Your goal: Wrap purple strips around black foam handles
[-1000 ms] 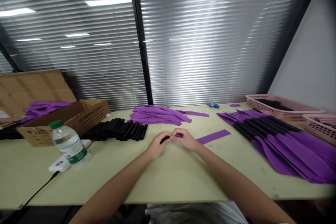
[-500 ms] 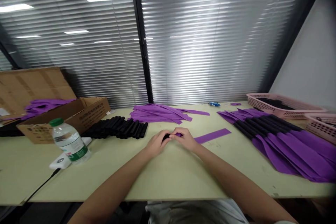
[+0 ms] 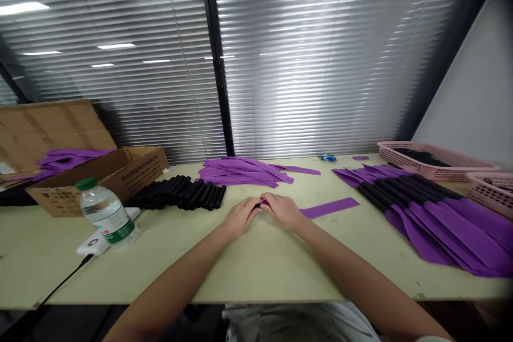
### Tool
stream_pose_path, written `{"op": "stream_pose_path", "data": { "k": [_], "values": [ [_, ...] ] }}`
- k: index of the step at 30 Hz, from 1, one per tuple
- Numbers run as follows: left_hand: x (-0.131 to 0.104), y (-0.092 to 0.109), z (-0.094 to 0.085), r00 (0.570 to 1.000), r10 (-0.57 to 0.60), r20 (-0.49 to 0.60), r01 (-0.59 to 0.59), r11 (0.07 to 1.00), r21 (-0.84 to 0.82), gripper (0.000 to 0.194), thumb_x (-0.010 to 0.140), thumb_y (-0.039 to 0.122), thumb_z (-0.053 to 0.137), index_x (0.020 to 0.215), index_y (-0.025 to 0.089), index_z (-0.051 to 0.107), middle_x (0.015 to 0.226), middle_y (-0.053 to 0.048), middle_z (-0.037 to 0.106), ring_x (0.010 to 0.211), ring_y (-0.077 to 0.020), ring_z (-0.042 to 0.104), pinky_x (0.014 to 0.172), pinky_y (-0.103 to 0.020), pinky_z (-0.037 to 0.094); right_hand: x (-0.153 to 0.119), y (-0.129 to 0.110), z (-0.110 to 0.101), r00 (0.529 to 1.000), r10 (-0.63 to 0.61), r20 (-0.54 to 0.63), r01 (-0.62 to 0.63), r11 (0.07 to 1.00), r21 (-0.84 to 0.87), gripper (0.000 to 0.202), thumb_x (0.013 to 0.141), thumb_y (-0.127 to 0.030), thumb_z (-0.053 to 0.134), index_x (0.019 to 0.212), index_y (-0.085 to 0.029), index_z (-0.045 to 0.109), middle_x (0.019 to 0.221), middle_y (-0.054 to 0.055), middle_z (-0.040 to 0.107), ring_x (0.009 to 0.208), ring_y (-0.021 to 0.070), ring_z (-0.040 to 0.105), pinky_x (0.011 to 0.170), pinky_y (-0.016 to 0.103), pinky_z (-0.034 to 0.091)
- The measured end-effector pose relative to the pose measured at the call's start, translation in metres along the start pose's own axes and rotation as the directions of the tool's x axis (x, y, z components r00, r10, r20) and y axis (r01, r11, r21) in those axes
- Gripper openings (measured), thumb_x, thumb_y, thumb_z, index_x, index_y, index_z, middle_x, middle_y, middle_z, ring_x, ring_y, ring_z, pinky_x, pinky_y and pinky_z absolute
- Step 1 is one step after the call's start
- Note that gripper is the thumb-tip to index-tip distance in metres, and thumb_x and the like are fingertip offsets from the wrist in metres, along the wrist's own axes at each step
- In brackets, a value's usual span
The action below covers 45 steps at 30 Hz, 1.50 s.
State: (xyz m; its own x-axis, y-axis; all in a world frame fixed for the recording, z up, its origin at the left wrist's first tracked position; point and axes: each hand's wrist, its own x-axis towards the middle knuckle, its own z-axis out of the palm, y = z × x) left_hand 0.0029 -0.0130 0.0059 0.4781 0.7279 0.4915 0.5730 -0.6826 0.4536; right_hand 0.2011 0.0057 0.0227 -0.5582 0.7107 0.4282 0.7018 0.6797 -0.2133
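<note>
Near the middle of the table my two hands meet, fingertips touching. My left hand (image 3: 241, 215) is closed around a black ribbed tube (image 3: 257, 205), mostly hidden by the fingers. In my right hand (image 3: 282, 210) the end of a purple strip (image 3: 331, 207) is pinched against the tube's end. The strip's other end lies flat on the table to the right. Whether the strip's end is inside the tube, I cannot tell. Behind my hands is a pile of purple strips (image 3: 244, 172). Left of them lie several black tubes (image 3: 188, 192) in a row.
On the right, purple strips with black tubes on them (image 3: 425, 200) lie stacked before two pink baskets (image 3: 441, 172). At the left stand a cardboard box (image 3: 140, 173) and a water bottle (image 3: 108, 214) beside a white device with a cable (image 3: 93, 244). Blinds hang behind the table.
My right hand has turned slightly, its fingers now covering more of the purple strip's end. The strip's loose end has shifted a little to the right.
</note>
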Motion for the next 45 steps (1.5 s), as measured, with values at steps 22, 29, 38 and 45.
{"op": "stream_pose_path", "data": {
  "k": [22, 29, 38, 45],
  "values": [
    [-0.002, -0.006, -0.002, 0.997, -0.009, 0.081, -0.004, 0.988, 0.158, 0.027, 0.091, 0.034, 0.05, 0.115, 0.023, 0.058, 0.107, -0.008, 0.068, 0.091, -0.0248, 0.065, 0.078, -0.034, 0.05, -0.006, -0.011, 0.008, 0.987, -0.112, 0.118, 0.124, 0.987, -0.102, 0.063, 0.096, -0.053, 0.039, 0.143, -0.012, 0.033, 0.113, 0.018, 0.066, 0.095, 0.0285, 0.065, 0.071, 0.033, 0.046],
    [0.0, -0.001, -0.002, 0.998, 0.015, 0.059, -0.025, 0.984, 0.178, 0.028, 0.094, 0.035, 0.045, 0.115, 0.023, 0.06, 0.102, -0.008, 0.067, 0.089, -0.0228, 0.064, 0.078, -0.032, 0.049, -0.006, -0.009, 0.007, 0.993, -0.103, 0.065, 0.1, 0.994, 0.051, 0.065, 0.096, -0.051, 0.04, 0.147, -0.013, 0.028, 0.121, 0.019, 0.062, 0.1, 0.0302, 0.064, 0.08, 0.039, 0.049],
    [0.004, 0.001, -0.01, 0.998, -0.032, 0.048, 0.015, 0.946, 0.323, 0.032, 0.098, 0.041, 0.04, 0.119, 0.024, 0.057, 0.103, -0.004, 0.066, 0.093, -0.0189, 0.063, 0.081, -0.029, 0.049, -0.003, 0.011, -0.007, 0.989, -0.102, 0.104, 0.094, 0.992, 0.08, 0.047, 0.097, -0.055, 0.039, 0.124, -0.02, 0.055, 0.114, 0.009, 0.067, 0.098, 0.0268, 0.065, 0.081, 0.039, 0.05],
    [0.006, 0.001, -0.014, 0.996, -0.023, 0.09, -0.019, 0.896, 0.444, 0.035, 0.1, 0.043, 0.035, 0.119, 0.023, 0.057, 0.098, -0.003, 0.065, 0.085, -0.0171, 0.064, 0.072, -0.026, 0.048, -0.001, 0.017, -0.002, 0.99, -0.144, -0.009, 0.144, 0.982, 0.123, 0.044, 0.094, -0.055, 0.047, 0.12, -0.024, 0.062, 0.111, 0.006, 0.069, 0.096, 0.0223, 0.065, 0.08, 0.032, 0.049]
  ]
}}
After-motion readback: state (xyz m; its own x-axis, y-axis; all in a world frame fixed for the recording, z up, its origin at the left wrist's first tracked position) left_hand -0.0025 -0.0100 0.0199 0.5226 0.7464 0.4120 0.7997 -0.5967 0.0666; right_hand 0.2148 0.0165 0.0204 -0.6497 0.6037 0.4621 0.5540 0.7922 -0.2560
